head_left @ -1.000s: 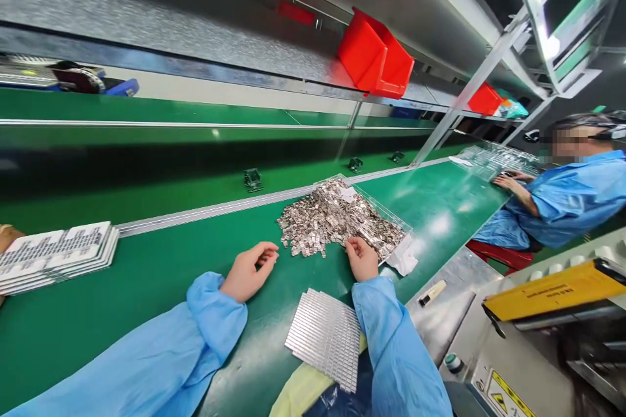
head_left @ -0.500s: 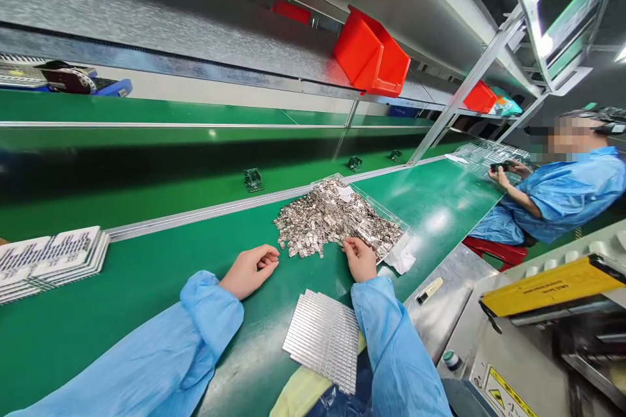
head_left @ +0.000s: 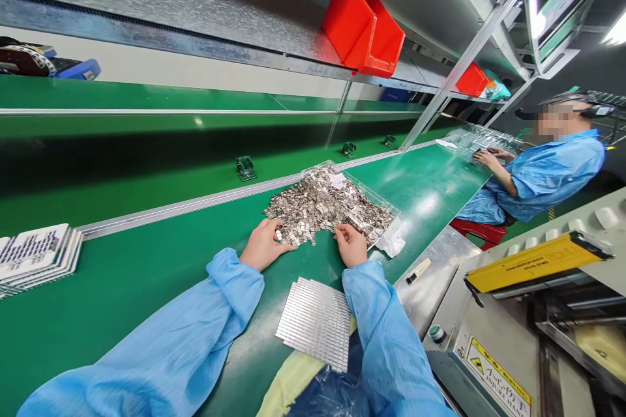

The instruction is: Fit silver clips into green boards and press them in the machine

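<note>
A heap of small silvery metal pieces (head_left: 320, 199) spills out of a shallow clear tray (head_left: 374, 194) onto the green bench. At the heap's near left edge is my left hand (head_left: 264, 245), its thumb and fingers spread apart around a few pieces without gripping them. My right hand (head_left: 351, 246) is at the heap's near right side, fingertips pinched together. Whatever lies between those fingertips is too small to make out. Between my forearms, a silvery sheet marked off in rows of small rectangles (head_left: 315, 322) lies at the bench's front edge.
Stacked white printed panels (head_left: 36, 257) lie at left. Small green circuit boards (head_left: 245, 168) stand along the back. A red bin (head_left: 364, 26) sits on the overhead shelf. At right are a cutter knife (head_left: 418, 271), a machine with a yellow bar (head_left: 538, 262), and a seated co-worker (head_left: 552, 172).
My left hand has moved right to the heap and its fingers have spread. My right hand stays pinched at the heap. The whole view has shifted slightly. The co-worker's hands have lowered.
</note>
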Action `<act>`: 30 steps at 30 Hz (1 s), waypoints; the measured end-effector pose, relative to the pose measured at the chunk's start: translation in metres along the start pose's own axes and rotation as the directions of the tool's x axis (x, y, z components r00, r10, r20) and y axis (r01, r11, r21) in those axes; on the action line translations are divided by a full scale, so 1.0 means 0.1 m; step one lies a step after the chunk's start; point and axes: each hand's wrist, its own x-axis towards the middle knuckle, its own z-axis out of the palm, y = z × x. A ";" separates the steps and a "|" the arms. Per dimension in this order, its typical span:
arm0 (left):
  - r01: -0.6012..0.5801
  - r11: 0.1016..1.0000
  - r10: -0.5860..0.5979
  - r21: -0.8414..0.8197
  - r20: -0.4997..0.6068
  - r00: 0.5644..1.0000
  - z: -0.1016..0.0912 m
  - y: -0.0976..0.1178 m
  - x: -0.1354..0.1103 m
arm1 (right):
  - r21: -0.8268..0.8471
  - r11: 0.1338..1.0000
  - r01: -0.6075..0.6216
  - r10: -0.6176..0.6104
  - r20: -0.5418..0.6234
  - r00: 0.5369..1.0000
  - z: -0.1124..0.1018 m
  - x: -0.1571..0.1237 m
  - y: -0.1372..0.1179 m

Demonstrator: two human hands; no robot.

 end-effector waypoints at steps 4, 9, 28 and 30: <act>-0.022 1.000 0.022 0.000 0.006 1.000 0.12 0.07 0.08 | 0.000 1.000 -0.001 0.001 -0.001 1.000 0.00 0.00 -0.02; -0.050 0.999 0.050 -0.017 -0.006 0.999 0.29 0.14 0.12 | 0.003 1.000 -0.008 0.008 0.002 1.000 0.00 -0.01 -0.04; -0.181 0.946 0.212 -0.268 0.090 0.973 0.41 0.19 0.11 | 0.249 0.966 -0.070 -0.030 0.377 0.926 -0.11 -0.13 -0.23; -0.186 0.941 0.220 -0.284 0.092 0.971 0.41 0.20 0.10 | 0.258 0.964 -0.070 -0.041 0.401 0.915 -0.10 -0.13 -0.23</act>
